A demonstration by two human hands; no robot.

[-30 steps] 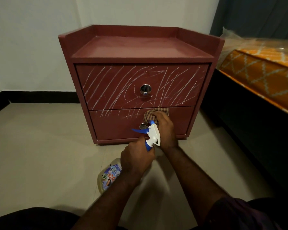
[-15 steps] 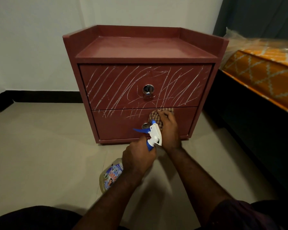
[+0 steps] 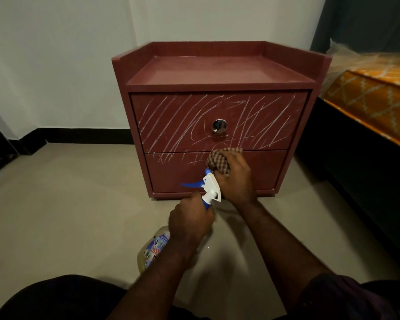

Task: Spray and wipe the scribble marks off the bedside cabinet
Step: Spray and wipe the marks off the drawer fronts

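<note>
Okay, right hand is up at the top edge of the lower drawer, fingers curled round a bunched checked cloth. It presses the cloth onto the drawer front, right at the seam under the upper drawer. Back of the hand faces the camera, wrist sits lower, and the forearm runs down and right to the bottom of the view.

Left hand is below and left of the right one, close in. It is clenched round the neck of the spray bottle, knuckles up, forearm coming straight in from the bottom centre. The bottle is tilted: its white trigger head points up toward the cabinet and overlaps the right hand in view. The labelled body slants down-left under the left wrist. The blue trigger sticks out to the left. Cannot tell if the bottle base touches the floor.

The bedside cabinet is dark red and stands on the floor against a white wall, with a bed just beside it on the right. White scribble marks cover the upper drawer front around a round metal knob. A few short marks sit on the top strip of the lower drawer, left of the cloth.
</note>
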